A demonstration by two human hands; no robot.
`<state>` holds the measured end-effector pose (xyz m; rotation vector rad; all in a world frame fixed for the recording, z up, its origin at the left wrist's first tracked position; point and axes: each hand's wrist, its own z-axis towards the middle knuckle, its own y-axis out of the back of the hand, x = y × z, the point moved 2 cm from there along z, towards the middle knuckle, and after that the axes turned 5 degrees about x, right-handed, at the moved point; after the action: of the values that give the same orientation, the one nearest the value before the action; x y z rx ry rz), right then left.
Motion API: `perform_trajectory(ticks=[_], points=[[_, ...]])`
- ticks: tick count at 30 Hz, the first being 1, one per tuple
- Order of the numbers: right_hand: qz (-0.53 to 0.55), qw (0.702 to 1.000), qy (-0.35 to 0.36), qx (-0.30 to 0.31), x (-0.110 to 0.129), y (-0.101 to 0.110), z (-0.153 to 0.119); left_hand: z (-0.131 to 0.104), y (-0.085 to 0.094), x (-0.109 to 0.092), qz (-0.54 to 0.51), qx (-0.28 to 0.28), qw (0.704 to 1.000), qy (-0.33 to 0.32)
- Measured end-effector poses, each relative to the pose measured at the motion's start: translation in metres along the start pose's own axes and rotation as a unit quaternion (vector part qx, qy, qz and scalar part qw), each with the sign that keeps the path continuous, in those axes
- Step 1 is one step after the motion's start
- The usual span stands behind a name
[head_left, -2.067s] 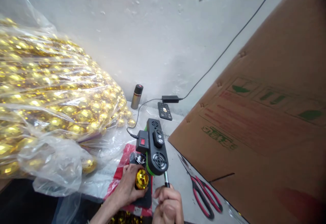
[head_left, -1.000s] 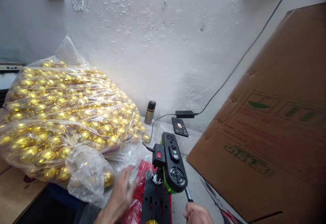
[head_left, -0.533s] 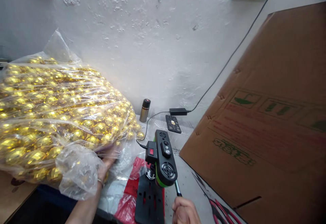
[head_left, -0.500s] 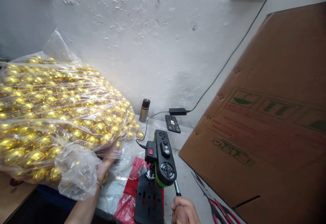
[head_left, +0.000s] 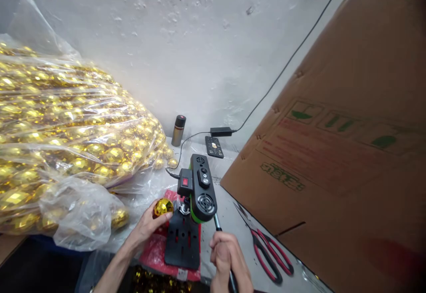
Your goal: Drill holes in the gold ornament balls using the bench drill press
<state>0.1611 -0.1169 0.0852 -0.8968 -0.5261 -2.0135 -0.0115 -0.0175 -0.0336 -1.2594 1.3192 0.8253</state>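
My left hand [head_left: 148,223] is closed around a gold faceted ball [head_left: 163,207], held just left of a small black and green machine [head_left: 203,188]. The machine stands on a slotted black base plate [head_left: 182,244] and has a box with a red switch on its left side. My right hand [head_left: 229,259] is wrapped around the handle of a lever [head_left: 217,222] that comes out from the machine's near end. Left of the machine lies a large clear plastic bag [head_left: 96,120] full of the same kind of gold balls.
Red-handled scissors [head_left: 266,251] lie on the table to the right. A tall cardboard box [head_left: 316,142] leans in on the right. Behind the machine are a dark-capped bottle [head_left: 179,131], a power adapter [head_left: 221,131] with its cable, and a phone [head_left: 214,146]. Red plastic [head_left: 156,251] lies under the base plate.
My left hand has come out from the bag and moved right, now with a gold ball beside the machine. My right hand stays on the lever. The view has tilted down and shifted right.
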Motion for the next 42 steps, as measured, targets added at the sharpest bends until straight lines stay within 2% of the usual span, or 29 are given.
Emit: perform_trajectory(ticks=[2,4,7,12,17,22,26,28,33,37,42], points=[[-0.005,0.997,0.063,0.034,-0.005,0.004,0.003,-0.010,-0.012,0.006,-0.084,0.021,0.996,0.031],[-0.017,0.991,0.113,0.064,-0.009,0.008,0.007,-0.017,-0.020,0.009,-0.158,0.016,0.986,0.056],[-0.032,0.988,0.131,0.074,-0.011,0.012,0.010,-0.021,-0.026,0.014,-0.187,-0.004,0.979,0.076],[-0.042,0.987,0.129,0.081,-0.006,0.012,0.011,-0.019,-0.031,0.030,-0.083,-0.018,0.992,0.091],[-0.051,0.986,0.129,0.089,-0.004,0.012,0.012,-0.017,-0.040,0.036,0.118,0.020,0.992,0.049],[-0.052,0.986,0.129,0.095,-0.003,0.014,0.013,-0.021,-0.043,0.024,0.293,0.012,0.954,-0.061],[-0.051,0.986,0.127,0.100,-0.003,0.015,0.012,-0.022,-0.046,0.024,0.386,0.028,0.919,-0.069],[-0.054,0.985,0.129,0.099,-0.002,0.015,0.012,-0.019,-0.050,0.027,0.426,0.014,0.900,-0.089],[-0.051,0.986,0.132,0.094,0.000,0.014,0.014,-0.007,-0.059,0.037,0.457,-0.005,0.866,-0.204],[-0.045,0.986,0.133,0.090,-0.008,0.015,0.010,-0.003,-0.059,0.043,0.458,-0.001,0.863,-0.213],[-0.037,0.990,0.117,0.065,-0.024,0.012,-0.009,-0.003,-0.058,0.045,0.446,0.008,0.872,-0.201]])
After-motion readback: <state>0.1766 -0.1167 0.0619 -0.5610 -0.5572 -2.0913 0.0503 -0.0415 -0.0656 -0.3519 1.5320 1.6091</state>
